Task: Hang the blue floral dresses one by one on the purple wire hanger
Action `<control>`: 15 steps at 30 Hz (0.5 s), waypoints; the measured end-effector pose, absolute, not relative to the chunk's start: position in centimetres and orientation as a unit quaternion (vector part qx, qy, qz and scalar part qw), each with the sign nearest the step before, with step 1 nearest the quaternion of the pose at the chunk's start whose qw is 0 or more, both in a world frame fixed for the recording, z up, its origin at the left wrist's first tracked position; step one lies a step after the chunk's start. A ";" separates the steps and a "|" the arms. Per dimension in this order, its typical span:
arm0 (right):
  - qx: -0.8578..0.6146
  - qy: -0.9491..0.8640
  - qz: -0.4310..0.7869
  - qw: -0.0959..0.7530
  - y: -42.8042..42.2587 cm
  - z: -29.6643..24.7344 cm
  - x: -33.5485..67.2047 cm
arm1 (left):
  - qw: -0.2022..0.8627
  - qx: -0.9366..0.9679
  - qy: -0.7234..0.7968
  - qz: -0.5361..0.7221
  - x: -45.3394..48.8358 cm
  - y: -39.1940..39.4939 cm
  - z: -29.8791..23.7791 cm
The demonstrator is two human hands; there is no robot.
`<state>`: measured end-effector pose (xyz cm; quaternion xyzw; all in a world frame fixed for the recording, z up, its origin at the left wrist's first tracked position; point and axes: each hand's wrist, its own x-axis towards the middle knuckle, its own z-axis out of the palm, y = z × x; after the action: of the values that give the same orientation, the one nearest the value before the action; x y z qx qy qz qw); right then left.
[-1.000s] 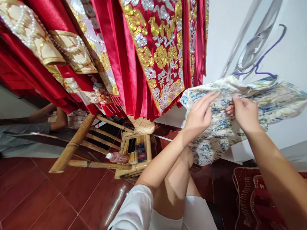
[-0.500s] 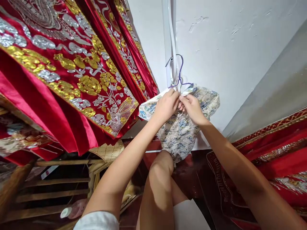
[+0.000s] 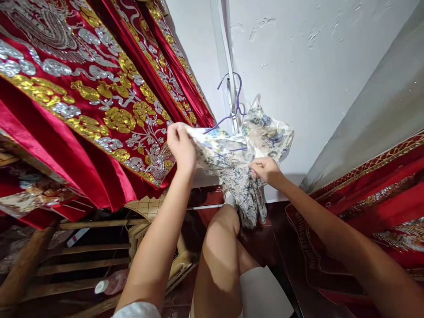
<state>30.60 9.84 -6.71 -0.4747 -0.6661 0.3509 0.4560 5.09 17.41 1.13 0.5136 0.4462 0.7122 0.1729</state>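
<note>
A pale floral garment (image 3: 236,170), with blue, yellow and grey pattern, hangs partly on a purple hanger (image 3: 239,95) hooked at the white pipes (image 3: 221,48) on the wall. My left hand (image 3: 180,143) grips the garment's left shoulder or sleeve and stretches it out sideways. Near the middle of the front, my right hand (image 3: 265,170) pinches the cloth. One hanger arm runs down to the left along the cloth, and part of it is hidden behind the fabric. The garment's right shoulder stands up off the hanger, and its lower part hangs in folds.
Red cloth with gold and silver sequins (image 3: 124,115) hangs close on the left. More red embroidered cloth (image 3: 380,203) lies at the right. A bamboo chair (image 3: 66,265) and a bottle with a white cap (image 3: 112,283) are low on the left. Behind is a white wall (image 3: 291,57).
My left hand has moved left, pulling the shoulder outward. My right hand has dropped slightly along the front. The garment's right side has come off the hanger and bunched up.
</note>
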 end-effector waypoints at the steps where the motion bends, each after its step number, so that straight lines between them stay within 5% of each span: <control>1: -0.473 -0.676 0.351 0.443 8.9 -7.0 31.0 | 0.211 0.483 0.462 0.713 3.8 17.8 0.6; 10: -0.451 -0.713 0.418 0.337 2.5 -9.6 31.4 | 0.549 0.331 0.491 0.590 6.2 12.0 -11.4; 15: -0.411 -0.762 0.491 0.096 0.8 -11.9 33.9 | 0.633 0.317 0.427 0.563 7.3 8.6 -10.7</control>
<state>33.93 0.79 -11.94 -0.4109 -0.7623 0.4908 0.0962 7.31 8.56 -10.74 0.3171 0.4268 0.5625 0.6331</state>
